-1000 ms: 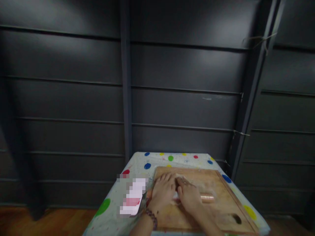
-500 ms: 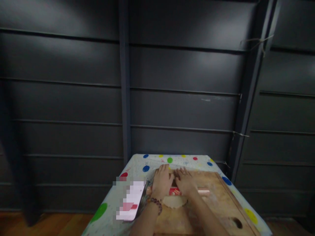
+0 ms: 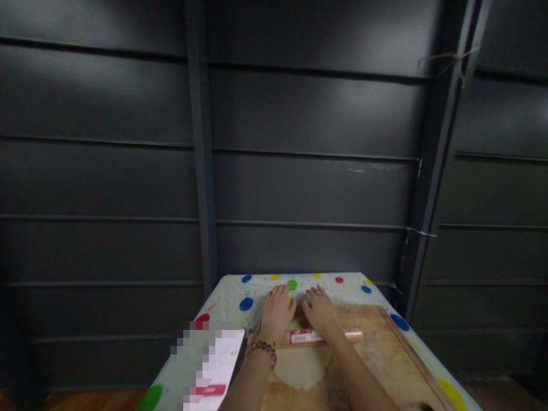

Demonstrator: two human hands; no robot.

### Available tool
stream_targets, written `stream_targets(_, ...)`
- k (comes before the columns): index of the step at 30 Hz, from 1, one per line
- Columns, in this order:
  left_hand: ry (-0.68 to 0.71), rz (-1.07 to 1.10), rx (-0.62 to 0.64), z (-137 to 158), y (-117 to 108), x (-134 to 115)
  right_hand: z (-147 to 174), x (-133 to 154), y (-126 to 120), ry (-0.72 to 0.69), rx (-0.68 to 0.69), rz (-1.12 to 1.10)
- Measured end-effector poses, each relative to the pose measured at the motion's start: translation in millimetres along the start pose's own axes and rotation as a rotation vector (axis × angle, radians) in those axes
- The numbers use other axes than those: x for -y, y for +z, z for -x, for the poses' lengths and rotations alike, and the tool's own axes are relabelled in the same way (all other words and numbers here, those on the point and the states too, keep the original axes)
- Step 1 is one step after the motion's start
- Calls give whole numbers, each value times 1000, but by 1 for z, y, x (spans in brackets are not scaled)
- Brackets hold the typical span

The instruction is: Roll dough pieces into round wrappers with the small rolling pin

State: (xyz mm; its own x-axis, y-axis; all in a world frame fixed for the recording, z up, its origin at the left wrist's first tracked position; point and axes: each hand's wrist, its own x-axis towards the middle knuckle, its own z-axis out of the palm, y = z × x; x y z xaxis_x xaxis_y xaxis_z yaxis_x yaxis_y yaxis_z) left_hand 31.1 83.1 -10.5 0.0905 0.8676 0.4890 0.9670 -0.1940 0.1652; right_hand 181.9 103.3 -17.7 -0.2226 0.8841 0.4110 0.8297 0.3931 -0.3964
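A wooden rolling pin (image 3: 353, 334) with a red and white label lies crosswise on a wooden board. Beneath and in front of it, a thin flat sheet of pale dough (image 3: 302, 367) spreads out, its near edge uneven. My left hand (image 3: 276, 311), a beaded bracelet at its wrist, lies palm down over the pin's left part with the fingers stretched forward. Likewise my right hand (image 3: 319, 311) rests over the pin right of the label, fingers extended and the thumb apart. My palms hide parts of the pin and dough.
The cutting board (image 3: 374, 359) lies on a table with a dotted cloth (image 3: 233, 288). A phone-like screen (image 3: 220, 359), partly pixelated, is left of the board. Behind the table rises a dark panelled wall (image 3: 312, 188).
The rolling pin has turned, so another part of its label faces up. More dough shows on its near side. The view has shifted slightly; both hands stay flat over the pin.
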Motion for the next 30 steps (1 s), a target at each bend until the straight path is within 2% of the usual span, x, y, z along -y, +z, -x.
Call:
stream_targets(5, -28, -19, 23, -7, 3, 4, -4, 8, -16, -98, -79, -91)
stream_targets(9, -43, -21, 46, -9, 3, 7, 5, 13, -37, -204, -98, -177)
stream_targets(11, -57, -22, 51, -9, 3, 9, 16, 12, -48, -320, -22, -219)
stream_targets(14, -74, -23, 44, -9, 5, 10, 36, 6, -58, -534, 201, -197)
stream_targets(15, -72, -22, 38, -9, 5, 9, 43, 4, -60, -559, 242, -172)
stream_targets(19, -27, -6, -4, -8, -6, 2, 63, -1, -55, -445, 220, -83)
stream_targets(21, 16, 7, -37, -5, -21, -3, 67, -1, -49, -428, 192, -35)
stream_targets(23, 120, 40, -64, 2, -39, -4, 67, -2, -42, -433, 155, 38)
stream_targets(25, 298, 89, -66, 14, -58, 1, 66, -6, -37, -412, 82, 96)
stream_targets(27, 389, 89, -72, 31, -72, 10, 64, -13, -35, -365, -19, 96)
stream_targets(30, 324, 50, -92, 58, -78, 26, 59, -29, -34, -270, -193, 21)
